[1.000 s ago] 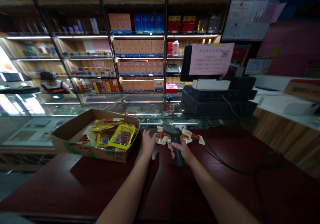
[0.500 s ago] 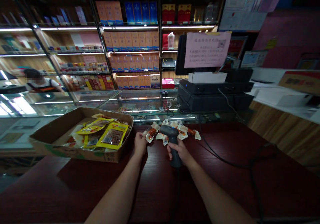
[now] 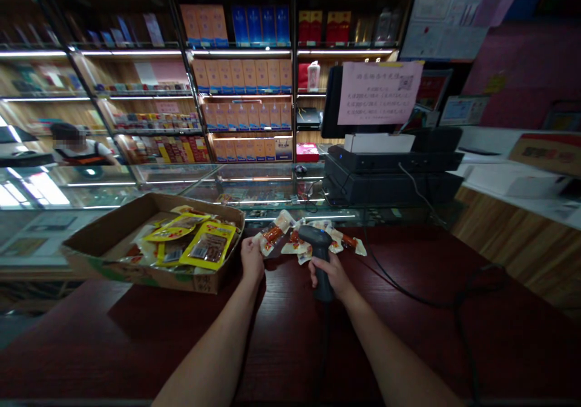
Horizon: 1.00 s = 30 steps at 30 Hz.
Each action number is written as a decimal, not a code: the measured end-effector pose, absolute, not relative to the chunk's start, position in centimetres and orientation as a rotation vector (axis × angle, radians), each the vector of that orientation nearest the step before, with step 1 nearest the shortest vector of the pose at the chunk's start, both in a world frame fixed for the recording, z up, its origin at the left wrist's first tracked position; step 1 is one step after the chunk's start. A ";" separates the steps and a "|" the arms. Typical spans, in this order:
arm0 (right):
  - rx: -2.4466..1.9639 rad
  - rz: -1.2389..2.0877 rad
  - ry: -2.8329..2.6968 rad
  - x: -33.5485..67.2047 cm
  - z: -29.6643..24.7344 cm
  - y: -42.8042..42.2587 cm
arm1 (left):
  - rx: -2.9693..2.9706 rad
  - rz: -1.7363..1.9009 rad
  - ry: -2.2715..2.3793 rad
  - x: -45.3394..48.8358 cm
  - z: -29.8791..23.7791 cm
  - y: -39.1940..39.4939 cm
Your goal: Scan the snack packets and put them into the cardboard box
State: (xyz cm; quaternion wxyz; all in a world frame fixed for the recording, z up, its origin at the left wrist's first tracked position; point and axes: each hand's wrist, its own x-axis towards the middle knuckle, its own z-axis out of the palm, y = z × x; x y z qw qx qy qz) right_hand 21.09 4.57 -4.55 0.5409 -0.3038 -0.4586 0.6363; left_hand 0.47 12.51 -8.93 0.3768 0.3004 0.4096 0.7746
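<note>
While curled round a black barcode scanner (image 3: 320, 233), right-hand fingers (image 3: 320, 266) clamped on its grip. Left-hand fingers (image 3: 249, 245) pinched on a clear sausage packet (image 3: 275, 231), with a cardboard box (image 3: 136, 268) of yellow packets (image 3: 209, 245) just left of those fingers.

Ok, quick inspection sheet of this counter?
surface: dark red wooden counter, glossy
job's things: clear sausage packet, handheld barcode scanner, loose sausage packets behind the scanner
clutter: cardboard box at the counter's left, holding yellow snack packets
grippers: left hand holds the packet; right hand grips the scanner
cables: black cable loops across the counter's right side
surroundings: glass display case, shelves of boxed goods, till with pink notice, person beyond the case
</note>
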 end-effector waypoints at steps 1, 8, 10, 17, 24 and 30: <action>-0.720 1.502 -1.072 21.1 -4.7 4.7 | 0.769 1.985 1.051 0.4 -9.0 12.5; -0.747 1.483 -1.068 21.2 -4.9 5.0 | 0.799 2.004 1.029 0.3 -9.2 12.6; -0.748 1.486 -1.076 21.2 -4.9 5.0 | 0.800 2.003 1.044 0.3 -9.1 12.6; -0.761 1.498 -1.065 21.2 -4.7 4.9 | 0.794 1.991 1.048 0.3 -8.8 12.5; -0.766 1.522 -1.071 21.2 -4.4 4.4 | 0.715 1.985 1.014 0.8 -8.4 11.9; -0.726 1.535 -1.114 19.6 -3.1 4.4 | 0.608 2.074 0.917 1.6 -5.0 10.7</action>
